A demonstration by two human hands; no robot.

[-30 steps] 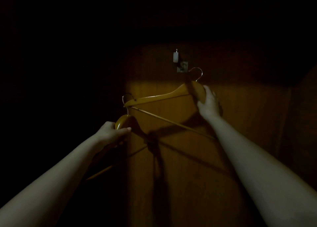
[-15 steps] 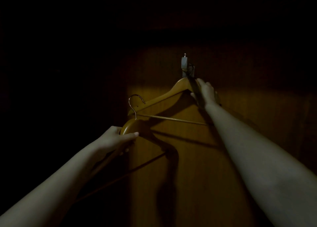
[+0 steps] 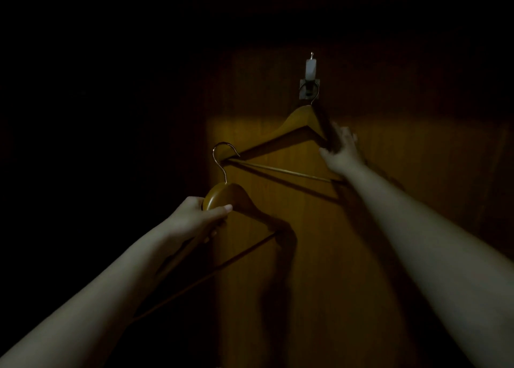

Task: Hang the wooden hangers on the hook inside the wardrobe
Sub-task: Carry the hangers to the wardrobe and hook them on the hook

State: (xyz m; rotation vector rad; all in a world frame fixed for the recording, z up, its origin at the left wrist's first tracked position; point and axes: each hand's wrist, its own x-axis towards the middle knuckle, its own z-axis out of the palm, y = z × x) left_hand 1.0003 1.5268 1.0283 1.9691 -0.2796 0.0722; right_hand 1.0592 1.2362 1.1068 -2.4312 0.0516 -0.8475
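on the wall hook (image 3: 309,88) at the wardrobe's back panel (image 3: 306,256), the first wooden hanger (image 3: 294,125) hangs tilted, the right hand (image 3: 340,149) beside its right arm, fingers spread, gripping nothing; the left hand (image 3: 194,217) is curled round the neck of the second wooden hanger (image 3: 236,198), low-left, well apart from that hook. risk, judged: its wire hook (image 3: 224,156) sits by the hung one's left tip and could snag and unseat it. no writing legible.

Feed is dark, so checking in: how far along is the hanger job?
Done: the first hanger hangs on the hook. In hand: the right hand is open at that hanger's right arm; the left hand grips a second hanger lower down. Left: hang the second hanger on the hook.
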